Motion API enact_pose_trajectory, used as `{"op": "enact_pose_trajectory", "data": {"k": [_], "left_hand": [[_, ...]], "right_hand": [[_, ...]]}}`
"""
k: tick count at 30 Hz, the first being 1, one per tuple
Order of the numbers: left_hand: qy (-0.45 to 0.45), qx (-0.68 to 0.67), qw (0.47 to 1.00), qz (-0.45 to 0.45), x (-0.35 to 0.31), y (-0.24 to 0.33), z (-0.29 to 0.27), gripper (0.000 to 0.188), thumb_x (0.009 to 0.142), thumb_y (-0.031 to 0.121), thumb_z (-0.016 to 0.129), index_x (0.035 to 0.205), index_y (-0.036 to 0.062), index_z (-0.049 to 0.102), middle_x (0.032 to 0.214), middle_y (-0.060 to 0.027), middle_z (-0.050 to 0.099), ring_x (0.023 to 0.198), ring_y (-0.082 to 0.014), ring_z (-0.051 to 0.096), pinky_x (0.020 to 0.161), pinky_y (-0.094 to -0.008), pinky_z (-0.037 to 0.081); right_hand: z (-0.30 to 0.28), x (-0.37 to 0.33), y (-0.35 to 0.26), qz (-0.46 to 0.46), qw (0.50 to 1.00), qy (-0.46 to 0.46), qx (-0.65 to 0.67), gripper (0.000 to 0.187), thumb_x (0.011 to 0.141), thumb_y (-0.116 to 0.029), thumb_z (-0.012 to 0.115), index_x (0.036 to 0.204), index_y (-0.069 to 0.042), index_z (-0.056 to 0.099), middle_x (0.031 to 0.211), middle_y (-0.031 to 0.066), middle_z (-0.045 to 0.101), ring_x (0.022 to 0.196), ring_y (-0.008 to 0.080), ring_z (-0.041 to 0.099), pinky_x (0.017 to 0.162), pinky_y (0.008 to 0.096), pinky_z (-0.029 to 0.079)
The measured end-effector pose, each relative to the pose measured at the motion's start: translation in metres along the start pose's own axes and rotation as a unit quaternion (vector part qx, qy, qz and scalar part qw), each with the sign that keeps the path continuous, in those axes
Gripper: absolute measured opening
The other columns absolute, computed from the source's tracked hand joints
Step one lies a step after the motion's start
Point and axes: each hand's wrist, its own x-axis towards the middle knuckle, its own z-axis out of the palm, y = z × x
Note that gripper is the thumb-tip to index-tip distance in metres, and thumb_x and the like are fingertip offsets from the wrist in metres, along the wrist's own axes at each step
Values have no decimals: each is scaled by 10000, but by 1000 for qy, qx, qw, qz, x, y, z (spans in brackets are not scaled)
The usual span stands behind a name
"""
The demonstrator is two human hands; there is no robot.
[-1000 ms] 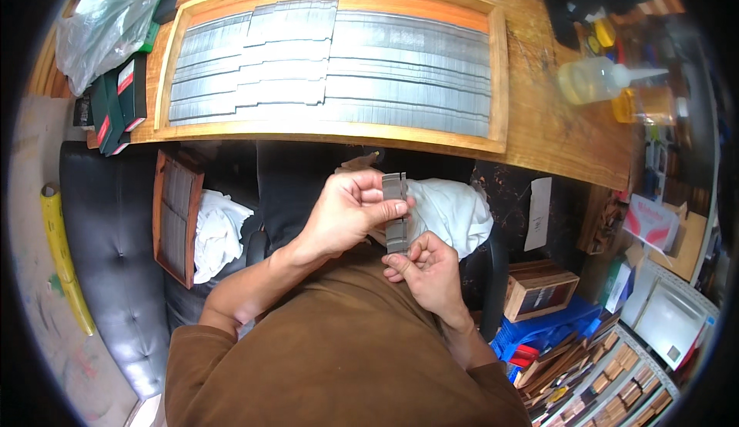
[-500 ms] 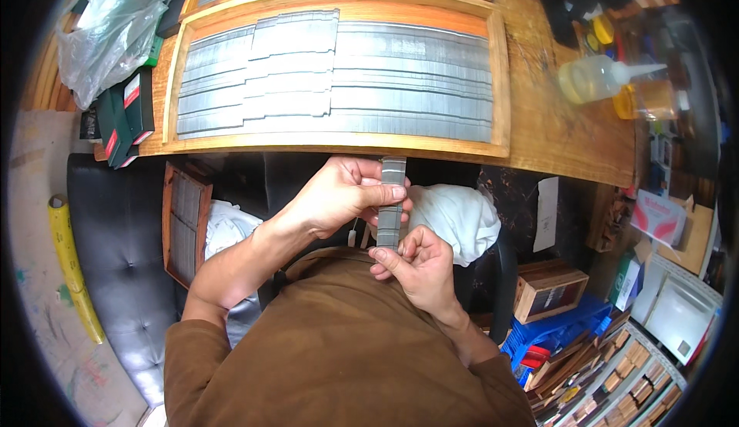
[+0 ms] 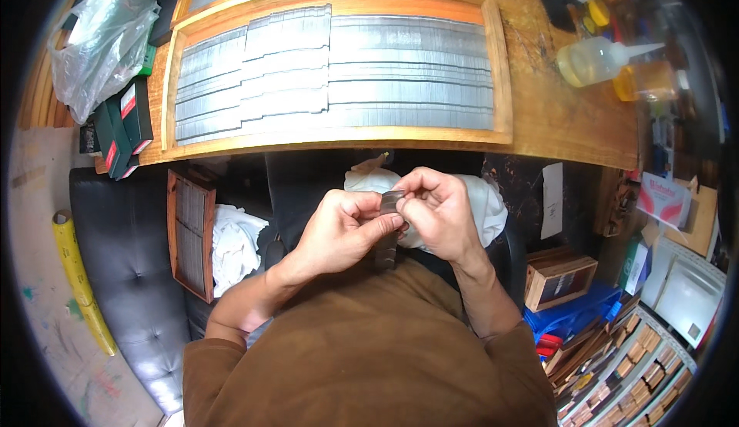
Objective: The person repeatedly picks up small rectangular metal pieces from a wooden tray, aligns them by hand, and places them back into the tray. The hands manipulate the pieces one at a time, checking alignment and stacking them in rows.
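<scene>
Just in front of my body, both hands meet at a narrow stack of thin grey metal strips (image 3: 390, 202). My left hand (image 3: 345, 228) is closed around its middle, thumb across the face. The thumb and fingers of my right hand (image 3: 442, 215) are closed on the stack's far end. Part of the stack lies hidden behind the fingers, and its lower end shows dimly below them. Beyond my hands, a shallow wooden tray (image 3: 500, 81) on the table holds tightly packed rows of similar grey metal strips (image 3: 408, 81), with one block raised above the rest.
A clear plastic bag (image 3: 104, 46) and dark boxes (image 3: 127, 127) sit at the table's left. A squeeze bottle (image 3: 589, 64) stands at right. A filled wooden tray (image 3: 191, 235) leans on the black seat (image 3: 127, 288) beside white cloth (image 3: 235, 246). A wooden box (image 3: 560, 281) stands lower right.
My right hand has moved from the stack's near end up to its far end. The stack has tipped and now shows less of its length. My view has shifted slightly.
</scene>
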Motion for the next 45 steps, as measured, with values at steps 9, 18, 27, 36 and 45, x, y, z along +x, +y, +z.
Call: {"op": "enact_pose_trajectory", "data": {"k": [9, 18, 27, 36, 45], "left_hand": [[-37, -25, 999, 11, 1, -5, -2, 151, 1031, 36, 703, 1134, -52, 770, 966, -67, 786, 892, -89, 708, 792, -242, 575], [-28, -66, 997, -9, 1, -9, -3, 144, 1034, 49, 707, 1110, -55, 773, 960, -62, 783, 864, -72, 688, 743, -230, 558], [-27, -39, 998, -44, 4, -5, -7, 139, 1032, 80, 719, 1095, -27, 782, 905, -39, 779, 768, -41, 644, 638, -211, 497], [-27, -49, 995, -78, 15, 13, -25, 184, 1013, 115, 743, 1143, -15, 756, 965, -102, 804, 849, -181, 792, 629, -233, 587], [-28, -79, 994, -67, 28, 27, -41, 180, 993, 151, 760, 1093, 3, 781, 964, -88, 816, 830, -132, 776, 593, -205, 560]], "right_hand": [[2, -2, 8, 23, 997, -10, 79, 102, 986, -26, 597, 980, 25, 684, 783, 10, 651, 630, 33, 564, 538, 191, 463], [4, 3, 11, 34, 996, -26, 84, 72, 969, -52, 634, 957, 17, 655, 814, 14, 664, 635, 27, 560, 515, 194, 449], [6, 6, 3, 92, 991, -24, 92, 57, 949, -44, 647, 960, 12, 646, 801, 13, 653, 592, 24, 549, 484, 196, 432], [5, 20, 10, 59, 987, -41, 143, 157, 986, -40, 667, 1111, 47, 705, 800, 8, 654, 592, 33, 565, 529, 191, 478], [13, 31, 11, 81, 981, 3, 174, 204, 1006, -107, 722, 1131, 49, 762, 783, 22, 695, 610, 44, 590, 527, 193, 503]]}}
